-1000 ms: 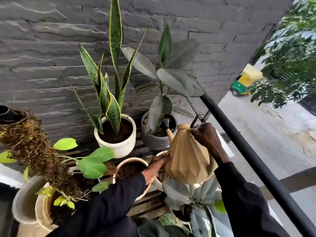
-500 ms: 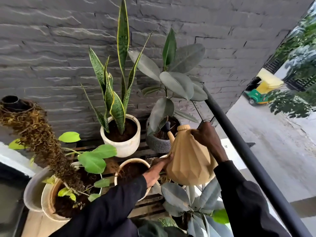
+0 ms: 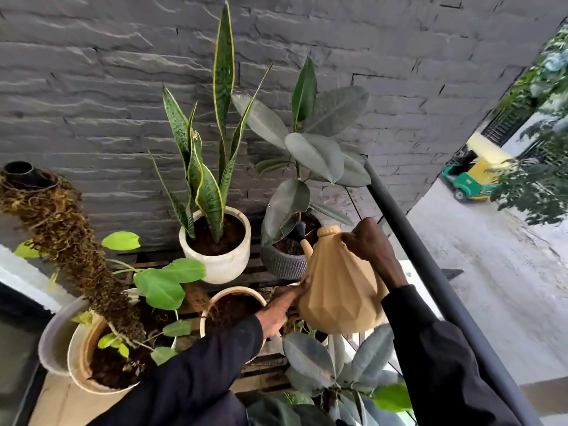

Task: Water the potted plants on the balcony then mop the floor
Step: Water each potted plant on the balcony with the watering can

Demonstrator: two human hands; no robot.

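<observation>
One tan watering can (image 3: 338, 287) just beside grey ribbed pot (image 3: 282, 265), spout over its soil | right hand (image 3: 368, 244) grips can's upper back | left hand (image 3: 282, 305) uncurled, propping base | risk: steep tilt could flood pot over rim

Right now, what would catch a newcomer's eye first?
The tan faceted watering can at centre right: the right hand grips its top, the left hand steadies its side, and its spout tips over the grey ribbed pot. Behind, a tall snake plant in a white pot stands against the grey stone wall.
</observation>
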